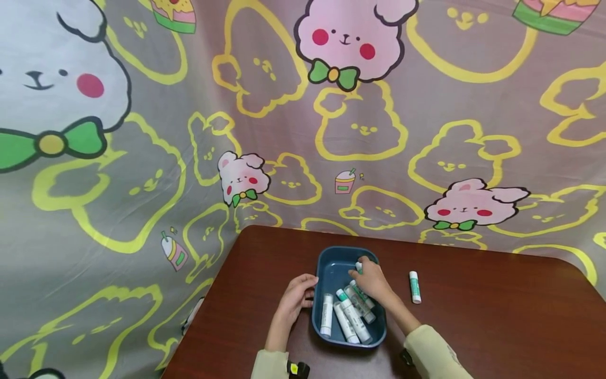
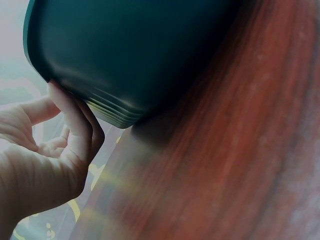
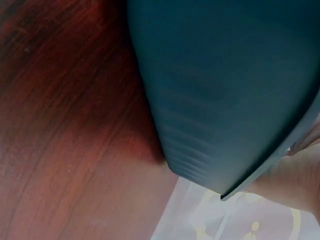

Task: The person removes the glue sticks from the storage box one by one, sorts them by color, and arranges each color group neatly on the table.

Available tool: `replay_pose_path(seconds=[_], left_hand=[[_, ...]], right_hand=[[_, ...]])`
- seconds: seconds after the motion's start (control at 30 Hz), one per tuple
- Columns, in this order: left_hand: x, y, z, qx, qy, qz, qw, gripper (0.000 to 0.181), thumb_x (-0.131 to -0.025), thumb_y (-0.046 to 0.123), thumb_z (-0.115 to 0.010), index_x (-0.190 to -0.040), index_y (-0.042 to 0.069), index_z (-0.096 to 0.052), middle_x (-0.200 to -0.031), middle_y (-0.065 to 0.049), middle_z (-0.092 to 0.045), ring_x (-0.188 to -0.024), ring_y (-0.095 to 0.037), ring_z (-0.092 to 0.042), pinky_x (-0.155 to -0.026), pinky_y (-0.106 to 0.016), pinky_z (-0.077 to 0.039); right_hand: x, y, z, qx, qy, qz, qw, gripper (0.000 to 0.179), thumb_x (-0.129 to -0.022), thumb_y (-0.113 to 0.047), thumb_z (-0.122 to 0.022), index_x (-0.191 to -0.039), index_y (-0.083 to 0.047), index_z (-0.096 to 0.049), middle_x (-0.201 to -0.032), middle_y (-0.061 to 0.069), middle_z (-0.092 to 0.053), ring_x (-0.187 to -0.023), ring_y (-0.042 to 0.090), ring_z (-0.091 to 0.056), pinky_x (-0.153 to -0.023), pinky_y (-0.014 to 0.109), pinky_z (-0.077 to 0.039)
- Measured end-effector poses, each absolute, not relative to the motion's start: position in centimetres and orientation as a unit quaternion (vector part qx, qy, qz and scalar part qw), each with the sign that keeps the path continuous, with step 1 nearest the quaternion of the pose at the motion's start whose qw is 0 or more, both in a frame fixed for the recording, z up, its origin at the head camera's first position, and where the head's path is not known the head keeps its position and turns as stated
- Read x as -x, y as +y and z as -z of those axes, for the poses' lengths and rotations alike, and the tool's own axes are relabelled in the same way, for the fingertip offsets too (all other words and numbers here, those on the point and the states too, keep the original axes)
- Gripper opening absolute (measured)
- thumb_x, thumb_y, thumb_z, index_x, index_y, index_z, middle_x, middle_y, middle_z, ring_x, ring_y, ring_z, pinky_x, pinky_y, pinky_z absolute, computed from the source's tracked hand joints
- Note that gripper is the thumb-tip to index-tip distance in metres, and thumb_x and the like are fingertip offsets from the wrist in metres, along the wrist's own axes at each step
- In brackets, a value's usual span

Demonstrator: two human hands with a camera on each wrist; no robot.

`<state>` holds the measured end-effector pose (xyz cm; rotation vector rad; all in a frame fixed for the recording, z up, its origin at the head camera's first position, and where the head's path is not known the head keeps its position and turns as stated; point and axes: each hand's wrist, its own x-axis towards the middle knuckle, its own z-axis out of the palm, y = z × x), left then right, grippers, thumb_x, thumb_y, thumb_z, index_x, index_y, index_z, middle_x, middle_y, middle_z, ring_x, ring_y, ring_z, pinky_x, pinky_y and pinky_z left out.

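A dark blue plastic bin point(image 1: 336, 253) stands on the table with several glue sticks point(image 1: 326, 316) lying in its near half, white with some green labels and some clear tubes. Inside the far right part of the bin, my right hand point(image 1: 374, 284) pinches a white and green glue stick point(image 1: 359, 267) between thumb and fingers. My left hand point(image 1: 295, 297) touches the bin's left side with its fingertips. Seen from the left wrist, those fingers point(image 2: 75, 125) meet the outer wall just under the rim. The bin's wall point(image 3: 210, 100) hides most of the right hand from the right wrist camera.
A single glue stick point(image 1: 414, 287) lies on the brown wooden table point(image 1: 497, 305), right of the bin. Behind and to the left of the table hangs a grey cloth point(image 1: 284, 131) with cartoon animals.
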<state>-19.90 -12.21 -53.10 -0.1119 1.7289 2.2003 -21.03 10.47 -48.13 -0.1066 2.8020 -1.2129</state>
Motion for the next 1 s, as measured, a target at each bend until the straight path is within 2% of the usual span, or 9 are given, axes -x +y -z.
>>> replay_pose_path(seconds=[0.03,0.13,0.27,0.37,0.5,0.6,0.73,0.83,1.0], left_hand=[[19.9,-12.2,53.1,0.040,0.608,-0.775,0.170,0.010,-0.100,0.014,-0.062,-0.097,0.005,-0.061,-0.079,0.001,-0.063,-0.066,-0.008,-0.063,-0.055,-0.024,-0.051],[19.8,-12.3,53.0,0.041,0.608,-0.774,0.169,0.010,-0.101,0.015,-0.063,-0.097,0.006,-0.061,-0.080,0.001,-0.063,-0.066,-0.008,-0.062,-0.055,-0.024,-0.051],[19.7,-12.3,53.0,0.040,0.607,-0.776,0.168,0.012,-0.100,0.016,-0.064,-0.097,0.005,-0.061,-0.080,0.000,-0.063,-0.067,-0.009,-0.062,-0.055,-0.024,-0.051],[19.7,-12.3,53.0,0.037,0.605,-0.778,0.167,0.012,-0.101,0.016,-0.064,-0.098,0.005,-0.062,-0.081,0.000,-0.063,-0.067,-0.009,-0.062,-0.055,-0.024,-0.051],[19.7,-12.2,53.0,0.039,0.606,-0.777,0.166,0.010,-0.101,0.016,-0.064,-0.097,0.007,-0.062,-0.081,0.001,-0.063,-0.067,-0.009,-0.062,-0.055,-0.024,-0.051],[19.7,-12.2,53.0,0.043,0.608,-0.775,0.166,0.010,-0.100,0.017,-0.065,-0.096,0.008,-0.062,-0.081,0.000,-0.063,-0.067,-0.009,-0.062,-0.055,-0.024,-0.051],[19.7,-12.2,53.0,0.045,0.608,-0.775,0.165,0.010,-0.100,0.017,-0.065,-0.097,0.008,-0.062,-0.081,0.000,-0.063,-0.067,-0.009,-0.062,-0.056,-0.024,-0.051],[19.7,-12.2,53.1,0.045,0.608,-0.776,0.164,0.010,-0.100,0.017,-0.065,-0.098,0.007,-0.062,-0.080,0.001,-0.064,-0.066,-0.008,-0.062,-0.055,-0.023,-0.051],[19.7,-12.2,53.1,0.045,0.606,-0.777,0.164,0.009,-0.100,0.016,-0.065,-0.097,0.008,-0.062,-0.080,0.001,-0.063,-0.065,-0.008,-0.061,-0.055,-0.023,-0.051]], right_hand=[[21.1,10.4,48.2,0.037,0.917,0.394,0.042,0.051,-0.103,-0.010,-0.063,-0.140,0.019,-0.044,-0.130,0.037,-0.058,-0.116,0.048,-0.061,-0.086,0.053,-0.054],[21.3,10.3,48.5,0.046,0.919,0.390,0.048,0.052,-0.102,-0.009,-0.063,-0.140,0.020,-0.043,-0.117,0.035,-0.064,-0.097,0.044,-0.066,-0.077,0.049,-0.055],[21.6,10.1,49.0,0.067,0.923,0.375,0.048,0.051,-0.099,-0.005,-0.067,-0.138,0.021,-0.044,-0.110,0.032,-0.066,-0.075,0.029,-0.063,-0.066,0.041,-0.051],[21.8,9.9,49.3,0.084,0.930,0.357,0.040,0.046,-0.097,-0.001,-0.068,-0.133,0.021,-0.049,-0.109,0.030,-0.065,-0.080,0.025,-0.062,-0.068,0.040,-0.051],[22.0,9.8,49.6,0.104,0.937,0.333,0.037,0.031,-0.095,0.004,-0.066,-0.122,0.017,-0.057,-0.099,0.024,-0.062,-0.086,0.032,-0.062,-0.071,0.045,-0.053],[22.0,9.8,49.7,0.114,0.942,0.313,0.031,0.024,-0.094,0.009,-0.064,-0.117,0.014,-0.061,-0.102,0.025,-0.063,-0.093,0.037,-0.063,-0.073,0.046,-0.055],[22.2,9.8,49.8,0.111,0.940,0.321,0.034,0.008,-0.092,0.013,-0.060,-0.093,0.006,-0.057,-0.079,0.012,-0.051,-0.068,0.023,-0.048,-0.059,0.036,-0.041],[22.2,9.9,49.7,0.101,0.932,0.346,0.047,0.035,-0.094,0.012,-0.061,-0.076,-0.009,-0.039,-0.066,0.001,-0.027,-0.057,0.015,-0.025,-0.056,0.031,-0.026],[22.2,9.9,49.7,0.102,0.927,0.358,0.052,0.051,-0.096,0.008,-0.065,-0.068,-0.017,-0.030,-0.058,-0.004,-0.021,-0.050,0.010,-0.022,-0.052,0.026,-0.025]])
